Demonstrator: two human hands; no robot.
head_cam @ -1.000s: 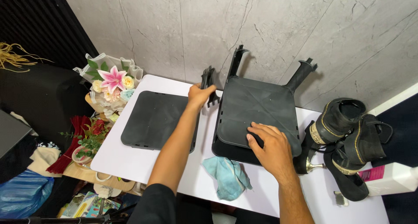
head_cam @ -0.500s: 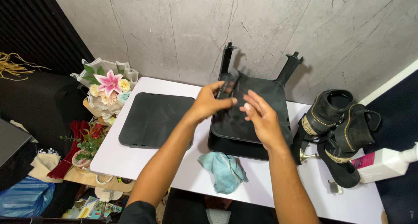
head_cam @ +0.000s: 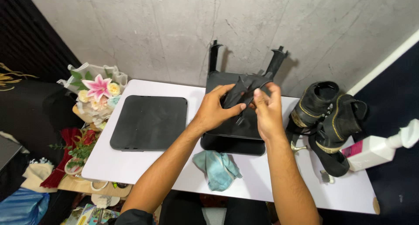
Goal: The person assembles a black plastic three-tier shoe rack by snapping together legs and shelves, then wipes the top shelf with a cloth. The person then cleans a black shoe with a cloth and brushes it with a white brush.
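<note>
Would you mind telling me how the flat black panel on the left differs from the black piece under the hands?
The flat black panel lies low and alone on the white table; the black seat piece stands taller, with two upright posts. The panel is untouched, while the left hand and right hand hold a small black part above the seat piece. Both are matte black with rounded corners.

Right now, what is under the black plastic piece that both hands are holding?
Under the black plastic piece, held by the left hand and right hand, sits an upside-down black stool on the white table. The hands cover much of the stool's middle.
</note>
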